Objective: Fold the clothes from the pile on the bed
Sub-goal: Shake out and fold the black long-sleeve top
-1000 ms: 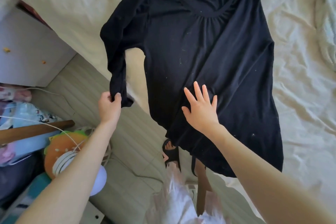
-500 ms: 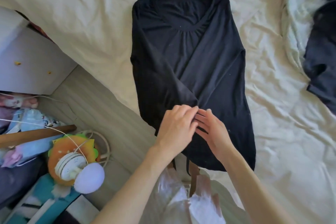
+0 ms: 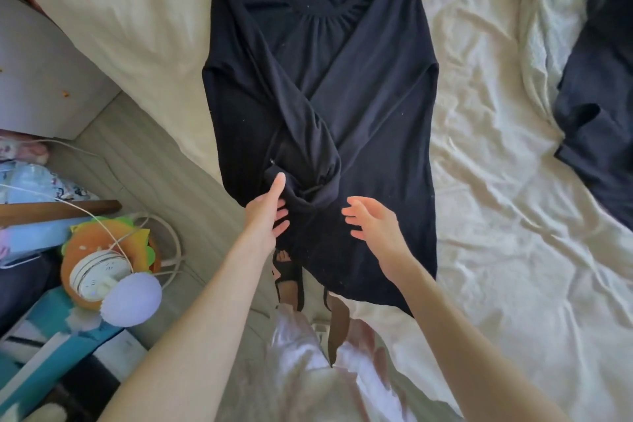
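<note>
Hands parted since earlier, left hand (image 3: 265,216) pinching crossed sleeve cuffs of black long-sleeved cotton top (image 3: 376,96), right hand (image 3: 373,221) open, hovering, hem overhanging cream bed (image 3: 513,216) edge

Two dark garments lie on one bed (image 3: 513,181): one black long-sleeved top (image 3: 376,106) spread flat, with its two sleeves (image 3: 298,103) crossed over the front, and one dark garment (image 3: 596,106) bunched at the right edge. Two hands are in view, one left hand (image 3: 265,212) and one right hand (image 3: 375,221). On the floor at the left sit one orange plush toy (image 3: 87,243), one round white power strip (image 3: 97,272) with one white cord (image 3: 61,202), one pale purple ball-shaped thing (image 3: 132,298) and one wooden bar (image 3: 54,209). One grey cabinet (image 3: 41,79) stands beside the bed
</note>
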Motion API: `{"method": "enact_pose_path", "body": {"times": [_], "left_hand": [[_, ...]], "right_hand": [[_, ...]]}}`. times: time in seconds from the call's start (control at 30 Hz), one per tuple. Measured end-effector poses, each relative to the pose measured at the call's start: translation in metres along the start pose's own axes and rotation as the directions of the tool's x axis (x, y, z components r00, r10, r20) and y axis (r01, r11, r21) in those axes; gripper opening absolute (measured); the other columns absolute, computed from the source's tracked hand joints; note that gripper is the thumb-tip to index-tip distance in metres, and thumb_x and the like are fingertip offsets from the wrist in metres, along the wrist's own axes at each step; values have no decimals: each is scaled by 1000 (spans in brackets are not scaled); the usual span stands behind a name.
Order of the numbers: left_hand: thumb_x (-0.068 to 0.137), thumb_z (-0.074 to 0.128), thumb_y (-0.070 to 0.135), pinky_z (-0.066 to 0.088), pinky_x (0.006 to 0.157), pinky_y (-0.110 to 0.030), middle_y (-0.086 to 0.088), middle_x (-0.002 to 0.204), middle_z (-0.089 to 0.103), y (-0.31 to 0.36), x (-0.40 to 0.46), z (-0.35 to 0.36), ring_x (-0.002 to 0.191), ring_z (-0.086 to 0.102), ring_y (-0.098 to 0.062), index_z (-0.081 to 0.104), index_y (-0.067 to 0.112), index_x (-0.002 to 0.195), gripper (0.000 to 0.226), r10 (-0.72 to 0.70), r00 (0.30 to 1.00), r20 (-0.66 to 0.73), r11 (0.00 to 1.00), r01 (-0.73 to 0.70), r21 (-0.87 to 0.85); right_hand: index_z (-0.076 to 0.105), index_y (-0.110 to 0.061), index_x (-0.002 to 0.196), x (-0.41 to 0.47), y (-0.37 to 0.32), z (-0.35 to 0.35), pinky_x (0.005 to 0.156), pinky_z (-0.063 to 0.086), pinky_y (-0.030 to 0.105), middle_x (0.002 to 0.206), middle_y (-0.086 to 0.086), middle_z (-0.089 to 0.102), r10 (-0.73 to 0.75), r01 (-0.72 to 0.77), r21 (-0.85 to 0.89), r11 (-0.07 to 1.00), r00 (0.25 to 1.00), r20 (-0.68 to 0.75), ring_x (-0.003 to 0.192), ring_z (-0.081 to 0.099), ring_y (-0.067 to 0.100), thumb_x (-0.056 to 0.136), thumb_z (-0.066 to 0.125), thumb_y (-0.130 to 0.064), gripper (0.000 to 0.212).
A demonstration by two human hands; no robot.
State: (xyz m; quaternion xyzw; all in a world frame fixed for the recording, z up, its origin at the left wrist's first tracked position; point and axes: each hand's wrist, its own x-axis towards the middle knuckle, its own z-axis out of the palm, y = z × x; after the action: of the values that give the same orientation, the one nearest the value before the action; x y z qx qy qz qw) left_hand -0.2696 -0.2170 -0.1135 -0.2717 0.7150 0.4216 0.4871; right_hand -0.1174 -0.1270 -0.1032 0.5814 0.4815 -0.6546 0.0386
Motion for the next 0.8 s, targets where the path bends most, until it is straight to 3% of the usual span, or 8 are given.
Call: {"method": "enact_pose_path", "body": {"times": [0.07, 0.17, 0.23, 0.3, 0.4, 0.53, 0.67, 0.8], "left_hand": [[89, 64, 27, 52, 80, -34, -7, 105, 60, 6, -8, 10, 95, 58, -19, 56, 10, 111, 29, 35, 998, -55, 999, -36, -7], [92, 56, 19, 48, 76, -30, 0, 91, 53, 6, -36, 20, 79, 53, -12, 51, 12, 96, 10, 461, 871, -171, 863, -395, 314], [91, 58, 21, 42, 78, -14, 5, 102, 49, -3, -68, 22, 90, 51, -8, 53, 17, 94, 8, 767, 640, -45, 580, -661, 476], [88, 61, 18, 37, 88, -8, 8, 110, 50, -20, -96, 27, 102, 49, -3, 59, 14, 91, 5, 885, 437, 161, 301, -801, 517], [88, 61, 11, 35, 104, -20, 0, 121, 59, -60, -119, 46, 120, 49, -11, 68, 9, 100, 14, 777, 342, 528, 19, -852, 524], [96, 49, 15, 36, 100, -16, 6, 127, 57, -100, -115, 63, 122, 47, -6, 65, 16, 115, 25, 518, 501, 693, 88, -837, 540], [95, 49, 16, 38, 78, -1, 8, 111, 60, -94, -93, 56, 101, 56, -4, 64, 18, 112, 22, 567, 710, 417, 415, -684, 601], [96, 49, 21, 40, 81, -18, 5, 119, 58, -65, -60, 49, 95, 50, -4, 55, 18, 125, 29, 459, 874, 157, 656, -453, 604]], "right_hand": [[61, -32, 101, -5, 1, -10, 73, 48, 16, 94, -14, 67, -3, 2, 34, 999, 1000, 15, 93, 62, 3, 97, 48, -31, 13], [64, -29, 96, -17, -2, -27, 76, 51, 22, 96, -7, 70, 27, -28, 134, 991, 1000, 7, 93, 66, 8, 96, 51, -29, 13], [65, -25, 98, -26, -5, -41, 77, 53, 25, 98, -3, 72, 62, -63, 239, 969, 998, 12, 94, 67, 12, 97, 51, -30, 15], [64, -24, 102, -34, -8, -58, 76, 55, 28, 101, -2, 72, 91, -101, 352, 931, 995, 44, 97, 68, 14, 97, 48, -37, 22], [64, -19, 109, -43, -5, -79, 78, 55, 35, 105, 3, 72, 158, -214, 468, 858, 975, 157, 98, 68, 19, 95, 45, -50, 39], [59, -13, 114, -40, 7, -92, 83, 54, 40, 111, 6, 68, 284, -329, 457, 827, 944, 166, 104, 64, 22, 93, 45, -56, 50], [48, -17, 134, -24, 19, -96, 98, 44, 40, 131, 1, 51, 270, -268, 295, 917, 962, 37, 122, 49, 25, 92, 49, -53, 56], [55, -23, 124, -10, 17, -89, 86, 45, 32, 114, -10, 57, 135, -128, 111, 986, 989, -58, 115, 53, 17, 86, 61, -49, 46]]}}
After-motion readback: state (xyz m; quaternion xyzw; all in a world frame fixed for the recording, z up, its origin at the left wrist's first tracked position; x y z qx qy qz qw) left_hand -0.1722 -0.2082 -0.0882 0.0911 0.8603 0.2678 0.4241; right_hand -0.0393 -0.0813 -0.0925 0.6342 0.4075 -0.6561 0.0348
